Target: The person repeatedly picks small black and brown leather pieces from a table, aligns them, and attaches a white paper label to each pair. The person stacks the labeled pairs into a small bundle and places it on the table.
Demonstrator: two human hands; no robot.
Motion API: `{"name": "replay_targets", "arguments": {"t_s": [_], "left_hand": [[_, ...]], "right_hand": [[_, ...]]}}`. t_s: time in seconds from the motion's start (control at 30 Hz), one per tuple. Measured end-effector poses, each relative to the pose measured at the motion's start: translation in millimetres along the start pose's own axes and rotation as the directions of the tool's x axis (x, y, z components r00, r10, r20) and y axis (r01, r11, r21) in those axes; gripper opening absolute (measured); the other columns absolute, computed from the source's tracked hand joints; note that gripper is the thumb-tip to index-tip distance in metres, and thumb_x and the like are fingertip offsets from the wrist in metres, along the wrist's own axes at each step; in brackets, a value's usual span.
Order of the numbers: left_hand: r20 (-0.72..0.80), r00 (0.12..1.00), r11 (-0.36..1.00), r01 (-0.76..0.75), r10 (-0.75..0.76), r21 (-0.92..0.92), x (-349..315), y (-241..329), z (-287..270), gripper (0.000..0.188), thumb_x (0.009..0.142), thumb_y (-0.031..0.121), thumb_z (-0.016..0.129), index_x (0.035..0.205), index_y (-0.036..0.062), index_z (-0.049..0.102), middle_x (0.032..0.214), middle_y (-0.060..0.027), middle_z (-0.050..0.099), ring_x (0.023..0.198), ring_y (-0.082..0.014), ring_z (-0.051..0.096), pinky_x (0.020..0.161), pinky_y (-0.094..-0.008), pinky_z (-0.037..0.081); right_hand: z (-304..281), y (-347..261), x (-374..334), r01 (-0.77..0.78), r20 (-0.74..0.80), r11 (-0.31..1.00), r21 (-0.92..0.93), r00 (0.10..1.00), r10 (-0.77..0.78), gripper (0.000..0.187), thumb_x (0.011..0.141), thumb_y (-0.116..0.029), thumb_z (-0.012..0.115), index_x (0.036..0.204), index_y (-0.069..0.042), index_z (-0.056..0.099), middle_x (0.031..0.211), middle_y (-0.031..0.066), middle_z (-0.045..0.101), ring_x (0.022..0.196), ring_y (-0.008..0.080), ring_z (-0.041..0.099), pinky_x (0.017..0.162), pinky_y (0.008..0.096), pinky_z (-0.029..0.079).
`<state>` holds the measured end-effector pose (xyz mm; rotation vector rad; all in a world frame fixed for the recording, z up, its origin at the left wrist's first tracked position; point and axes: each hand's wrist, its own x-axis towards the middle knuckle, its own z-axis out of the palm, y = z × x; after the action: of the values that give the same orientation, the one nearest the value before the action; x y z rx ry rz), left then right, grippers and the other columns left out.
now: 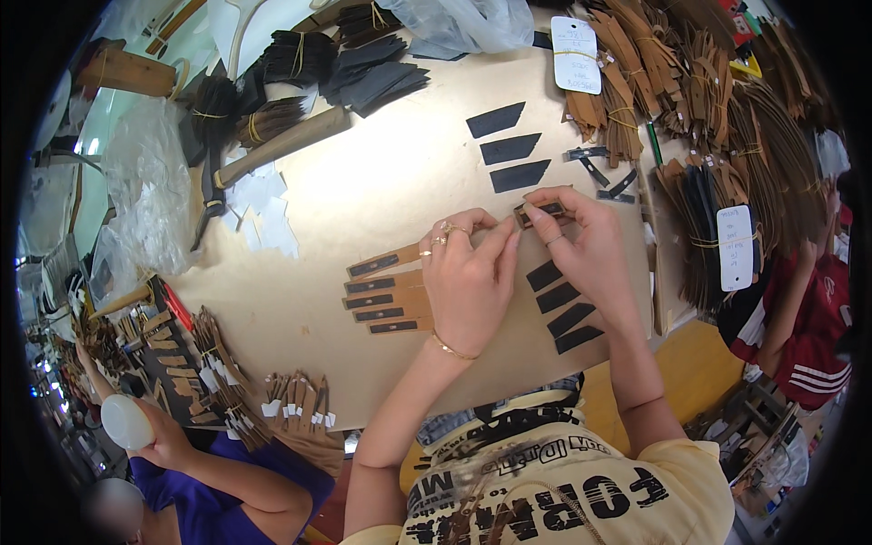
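Observation:
A short brown leather piece with a dark patch and a slot point(542, 214) is pinched at its right end by the thumb and fingers of my right hand point(586, 241). My left hand point(468, 282) is closed, its thumb and forefinger meeting at the left end of the same piece. Below and beside my left hand lie several brown leather straps point(413, 304) in a fanned row, each with a black slotted patch at its end; the hand covers their right ends. Under my right wrist are several black slant-cut leather pieces point(556, 298).
Farther off lie three black slanted pieces point(511, 148) and a few small dark slotted strips point(595, 168). Bundled brown straps with white tags point(627, 118) crowd the right. A wooden-handled hammer point(286, 145) rests at the left. At lower left, another person's hand point(168, 436) holds a white container.

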<state>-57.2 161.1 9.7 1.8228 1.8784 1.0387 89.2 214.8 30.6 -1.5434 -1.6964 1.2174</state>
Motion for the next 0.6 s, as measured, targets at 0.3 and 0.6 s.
{"name": "replay_targets", "arguments": {"t_s": [0.3, 0.6], "left_hand": [[0.016, 0.979, 0.978, 0.202, -0.203, 0.046, 8.1, 9.6, 3.4, 0.011, 0.082, 0.020, 0.075, 0.084, 0.0101, 0.078, 0.096, -0.0045, 0.059, 0.093, -0.0256, 0.053, 0.088, -0.0406, 0.033], [0.004, 0.959, 0.959, 0.281, -0.282, 0.040, 8.5, 14.8, 7.6, 0.011, 0.079, 0.022, 0.076, 0.081, 0.0122, 0.078, 0.094, -0.0030, 0.058, 0.094, -0.0243, 0.053, 0.088, -0.0404, 0.032]], "right_hand": [[-0.5, 2.5, 1.4, 0.050, -0.011, 0.998, 0.027, 0.999, -0.049, 0.017, 0.090, -0.006, 0.069, 0.104, 0.005, 0.071, 0.091, 0.0131, 0.074, 0.079, 0.0167, 0.070, 0.075, 0.0283, 0.055], [-6.1, 4.6, 4.2, -0.020, 0.040, 0.997, 0.073, 0.999, 0.018, 0.018, 0.090, -0.005, 0.069, 0.105, 0.005, 0.071, 0.094, 0.0082, 0.074, 0.083, 0.0108, 0.067, 0.076, 0.0254, 0.054]]}}
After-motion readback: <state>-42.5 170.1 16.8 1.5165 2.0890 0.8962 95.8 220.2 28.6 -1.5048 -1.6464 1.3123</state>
